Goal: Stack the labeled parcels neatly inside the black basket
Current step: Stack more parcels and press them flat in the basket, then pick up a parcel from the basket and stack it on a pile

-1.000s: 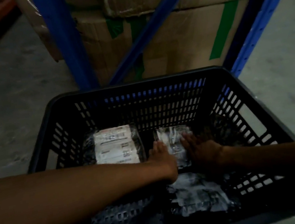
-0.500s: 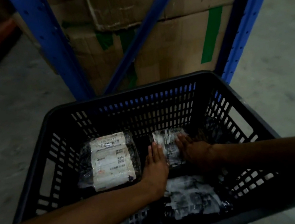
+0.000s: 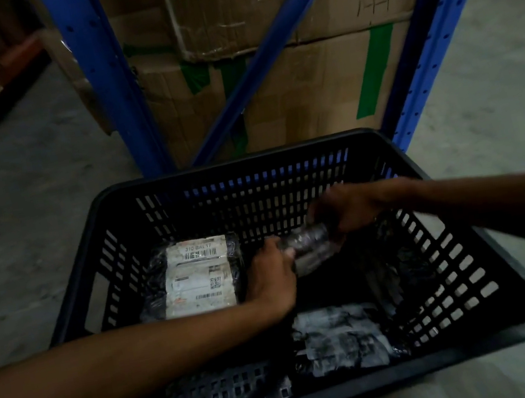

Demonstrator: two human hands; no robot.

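The black basket (image 3: 241,162) stands on the floor in front of me. A dark-wrapped parcel with a white label (image 3: 198,277) lies flat at its back left. Another labeled parcel (image 3: 341,338) lies at the front right of the basket floor. Both my hands are inside the basket on a small dark parcel (image 3: 310,243), lifted and tilted above the floor. My left hand (image 3: 272,275) grips its near left end. My right hand (image 3: 347,207) grips its upper right end. More dark wrapping (image 3: 392,257) lies along the right wall.
Blue rack uprights (image 3: 106,86) and a diagonal brace (image 3: 268,55) rise just behind the basket. Stacked cardboard boxes with green tape (image 3: 306,94) sit behind them. Grey concrete floor (image 3: 22,204) lies to the left and right.
The small parcel lay flat under both hands before. Now both hands hold it, raised and turned off the basket floor. My right hand has risen toward the back wall.
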